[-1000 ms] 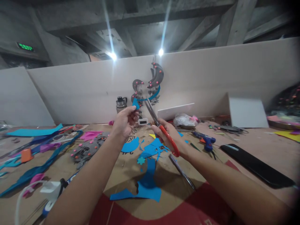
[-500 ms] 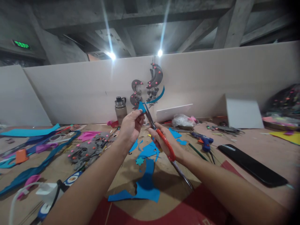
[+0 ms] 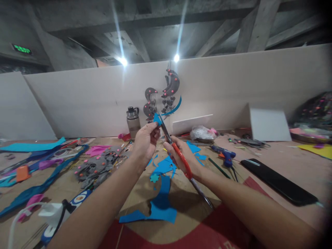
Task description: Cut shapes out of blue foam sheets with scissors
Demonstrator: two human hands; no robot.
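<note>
Between the thumb and fingers of my left hand (image 3: 147,138) is a small piece of blue felt (image 3: 157,118), held up above the table. My right hand (image 3: 183,154) grips a pair of scissors (image 3: 178,154) with red-orange handles. Their blades lie against the right edge of the blue piece, and a long curved blue strip (image 3: 174,109) trails off to the right from there. Below my hands, blue offcuts (image 3: 166,166), a small flower-shaped blue piece (image 3: 154,178) and a larger cut sheet (image 3: 162,204) lie on the cardboard.
Grey moon-shaped hangings (image 3: 172,84) with pink dots hang before the white panel. A bottle (image 3: 133,122) stands behind my left hand. To the right are a blue glue gun (image 3: 227,157) and a black phone (image 3: 278,181). Grey felt pieces (image 3: 98,164) and a white plug (image 3: 53,214) lie left.
Very little differs. The view has shifted slightly, and both hands keep nearly the same place with the scissors at the blue piece.
</note>
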